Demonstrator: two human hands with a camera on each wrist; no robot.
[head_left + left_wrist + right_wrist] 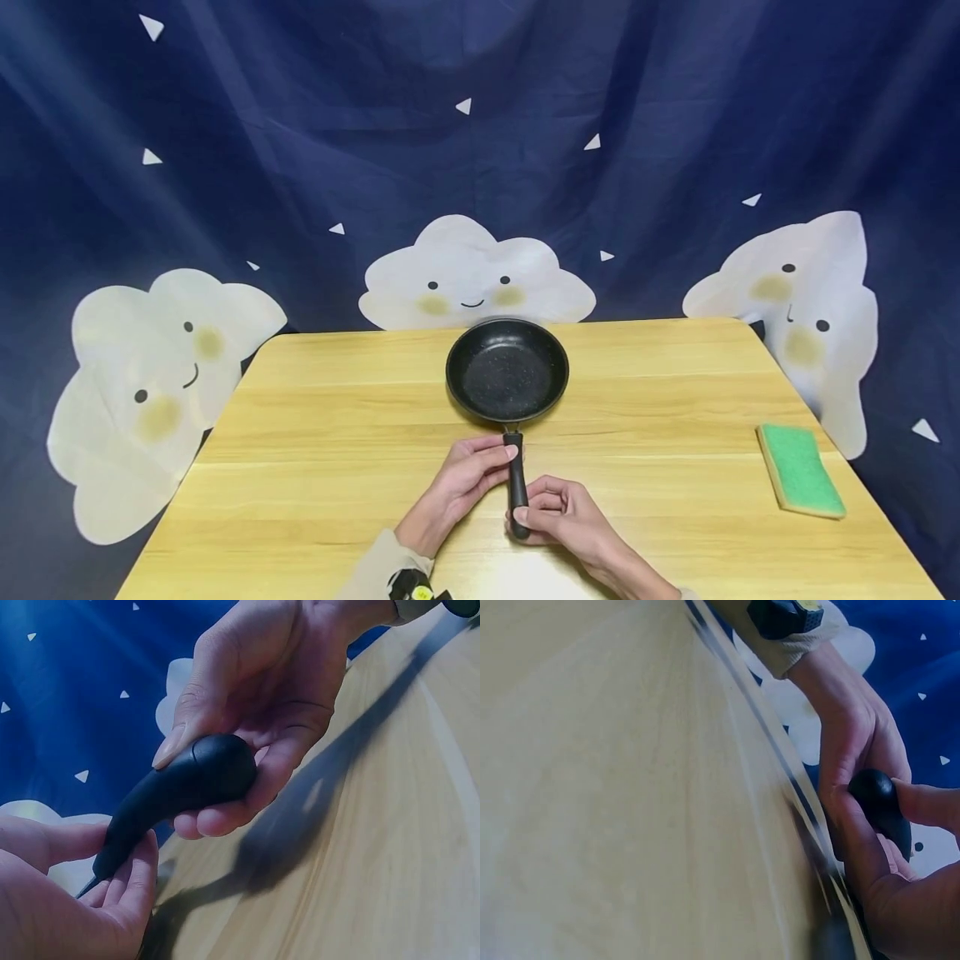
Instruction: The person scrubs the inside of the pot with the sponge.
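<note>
A black frying pan (510,377) with a speckled inside lies in the middle of the head view, its bowl toward the back and its handle pointing at the person. My left hand (468,477) pinches the handle close to the bowl, thumb on top and fingers beneath. Near the handle's rounded end, my right hand (566,517) grips it between thumb and curled fingers. Both wrist views show the black handle (180,780) between the two hands, raised off the tabletop. In the right wrist view the handle's end (874,789) faces the camera.
A green and yellow sponge (802,471) lies at the right side of the wooden table (337,417). Behind the table hangs a dark blue curtain (375,125) with white clouds and triangles. A dark band (408,583) sits on the left wrist.
</note>
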